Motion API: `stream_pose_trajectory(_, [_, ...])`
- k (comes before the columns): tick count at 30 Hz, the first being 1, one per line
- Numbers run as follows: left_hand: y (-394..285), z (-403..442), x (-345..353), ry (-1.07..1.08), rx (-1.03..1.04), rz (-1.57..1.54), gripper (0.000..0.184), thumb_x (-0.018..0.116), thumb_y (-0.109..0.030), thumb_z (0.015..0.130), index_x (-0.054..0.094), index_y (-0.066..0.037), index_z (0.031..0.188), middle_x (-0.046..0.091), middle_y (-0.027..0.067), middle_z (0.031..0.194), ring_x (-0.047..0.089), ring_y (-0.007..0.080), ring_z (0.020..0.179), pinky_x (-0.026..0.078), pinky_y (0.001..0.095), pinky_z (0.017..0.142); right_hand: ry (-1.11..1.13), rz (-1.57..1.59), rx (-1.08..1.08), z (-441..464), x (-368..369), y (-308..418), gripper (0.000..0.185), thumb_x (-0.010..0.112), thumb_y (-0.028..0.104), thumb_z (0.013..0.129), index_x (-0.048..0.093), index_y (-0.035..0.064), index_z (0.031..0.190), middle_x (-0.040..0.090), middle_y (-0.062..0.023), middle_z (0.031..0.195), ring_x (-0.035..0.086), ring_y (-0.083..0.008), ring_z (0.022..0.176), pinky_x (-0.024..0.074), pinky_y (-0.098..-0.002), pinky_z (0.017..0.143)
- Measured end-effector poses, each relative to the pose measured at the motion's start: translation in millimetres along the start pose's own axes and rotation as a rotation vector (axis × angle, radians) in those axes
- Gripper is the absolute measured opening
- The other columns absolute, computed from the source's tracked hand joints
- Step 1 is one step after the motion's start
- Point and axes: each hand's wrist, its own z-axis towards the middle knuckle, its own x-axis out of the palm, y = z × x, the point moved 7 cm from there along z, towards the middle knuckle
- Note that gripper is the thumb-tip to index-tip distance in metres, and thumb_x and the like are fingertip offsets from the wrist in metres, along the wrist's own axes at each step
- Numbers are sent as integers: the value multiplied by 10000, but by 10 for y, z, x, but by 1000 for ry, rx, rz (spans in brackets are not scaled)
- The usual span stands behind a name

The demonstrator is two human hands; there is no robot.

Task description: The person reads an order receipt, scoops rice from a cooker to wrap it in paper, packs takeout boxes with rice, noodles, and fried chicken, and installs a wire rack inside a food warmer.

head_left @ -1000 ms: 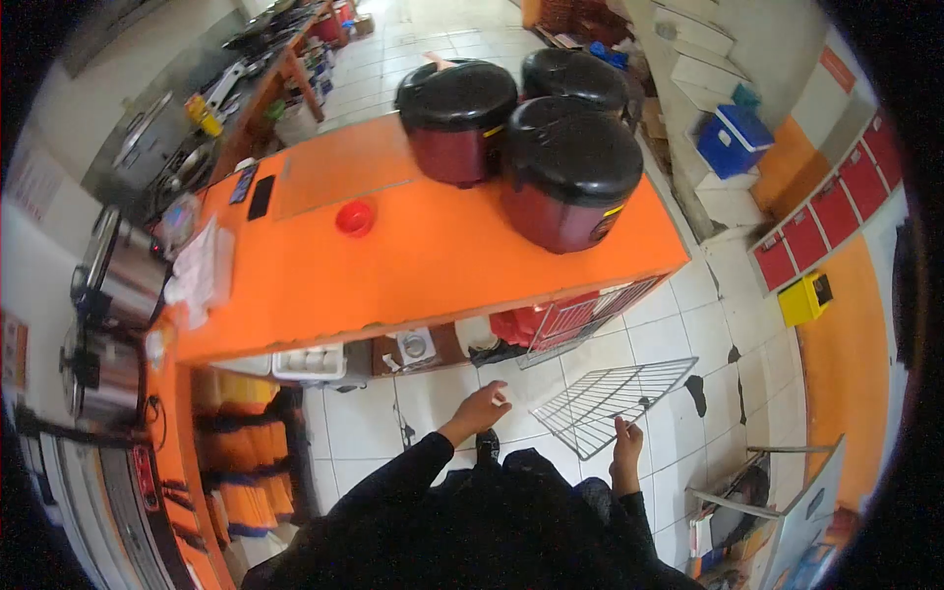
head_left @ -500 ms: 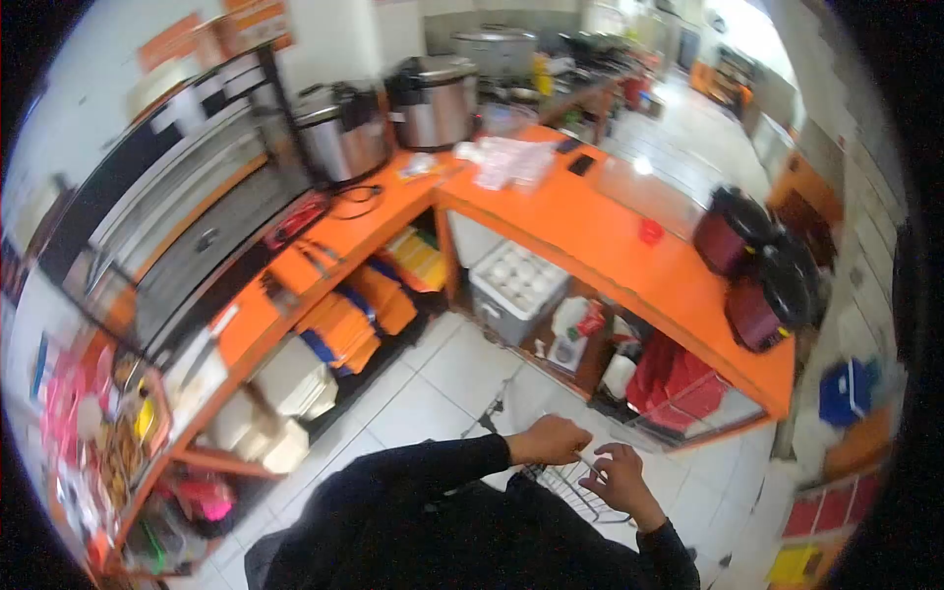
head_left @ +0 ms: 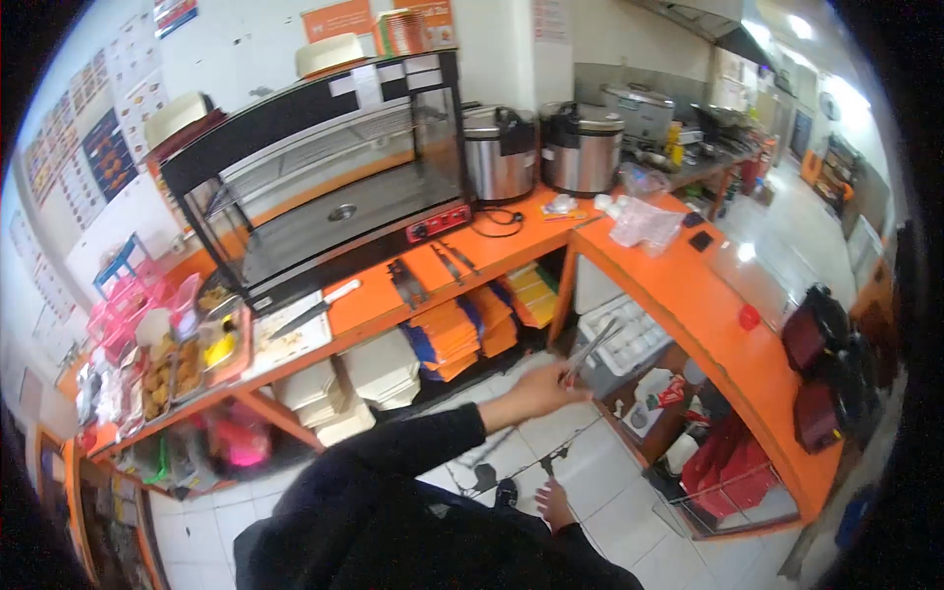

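Note:
My left hand point(head_left: 536, 391) is closed around the end of a pair of metal tongs point(head_left: 593, 346). The two thin arms of the tongs point up and away, in front of the orange counter's lower shelf. Lower down, close to my body, my right hand point(head_left: 555, 502) hangs above the tiled floor with its fingers apart and nothing in them. Just beyond the tongs, a grey crate point(head_left: 619, 359) of white rounded items stands under the counter.
A glass display warmer point(head_left: 339, 211) stands on the orange counter point(head_left: 639, 258). Left of it are a knife point(head_left: 300, 320) on a white board and trays of fried food point(head_left: 169, 379). Steel cookers point(head_left: 582, 149) stand at the corner. A wire rack point(head_left: 733, 492) sits low on the right.
My hands were close together over the wire rack and have separated. The left has moved up with the tongs, while the right has dropped. The view has swung left.

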Motion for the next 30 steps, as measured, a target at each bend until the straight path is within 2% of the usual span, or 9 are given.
stream_pose_trajectory(1, [-199, -115, -380, -10, -13, -73, 465, 747, -474, 723, 558, -55, 798, 540, 45, 639, 544, 173, 628, 416, 318, 555, 47, 2, 95, 197, 305, -135, 638, 456, 555, 890, 361, 98, 1325, 561, -108, 1053, 575, -248, 893, 479, -432, 686])
stream_pose_trajectory(2, [-463, -300, -747, -3, -25, -224, 399, 763, -401, 745, 547, -65, 764, 496, -4, 624, 479, 94, 619, 370, 270, 527, 220, 16, 137, 278, 663, -185, 849, 471, 670, 822, 230, 103, 1406, 442, -259, 1292, 438, -407, 1188, 253, -628, 970])
stream_pose_trajectory(6, [-1206, -1439, -2192, -270, -71, -371, 314, 729, -291, 801, 565, -57, 931, 536, -18, 881, 513, 65, 831, 410, 214, 682, 236, 262, 383, 205, 1791, 172, 1138, 479, 805, 695, -103, 203, 1466, 84, -317, 1480, 125, -511, 1356, 59, -728, 1002])
stream_pose_trajectory(9, [-1149, -2424, -2877, -612, -22, -576, 338, 714, -232, 796, 535, -32, 1002, 587, 26, 866, 576, 93, 738, 465, 240, 630, 352, 515, 223, 425, 2349, 690, 1205, 462, 845, 652, -190, 221, 1450, 50, -209, 1525, 53, -449, 1390, 97, -728, 1007])
stream_pose_trajectory(13, [-111, -3578, -3053, -923, 115, -661, 275, 672, -199, 828, 507, -48, 987, 609, 53, 831, 548, 108, 529, 459, 236, 471, 800, 1105, 37, -59, 2922, 1989, 749, 302, 660, 894, 338, 110, 1401, 407, -76, 1412, 316, -305, 1327, 278, -575, 1035])
stream_pose_trajectory(17, [1181, -4076, -2987, -1208, 28, -691, 193, 634, -201, 864, 497, -125, 977, 574, 0, 785, 453, 34, 485, 353, 170, 383, 1011, 693, -612, -340, 2896, 3054, 502, 294, 388, 999, 291, 143, 1437, 444, -78, 1388, 410, -261, 1283, 424, -469, 977])
stream_pose_trajectory(21, [2879, -4107, -2705, -1306, -253, -744, 224, 578, -379, 889, 495, -179, 947, 409, -93, 677, 381, -2, 507, 298, 161, 384, 918, 527, -688, -860, 3210, 3839, 497, 368, 304, 988, 258, 156, 1450, 444, -109, 1377, 429, -258, 1270, 470, -474, 931])
stream_pose_trajectory(25, [3323, -3493, -2872, -1332, -291, -866, 249, 588, -387, 892, 534, -155, 964, 507, -41, 771, 527, 84, 654, 436, 245, 517, 827, 325, -817, -928, 3667, 4296, 527, 423, 231, 962, 246, 151, 1453, 439, -143, 1372, 442, -259, 1263, 529, -436, 864])
stream_pose_trajectory(30, [3679, -3100, -3502, -1425, -544, -610, 211, 641, -257, 881, 584, -56, 907, 578, -27, 788, 521, 65, 731, 404, 235, 629, 682, 273, -765, -629, 4201, 4413, 585, 455, 105, 894, 251, 142, 1442, 445, -162, 1357, 468, -266, 1240, 550, -410, 857])
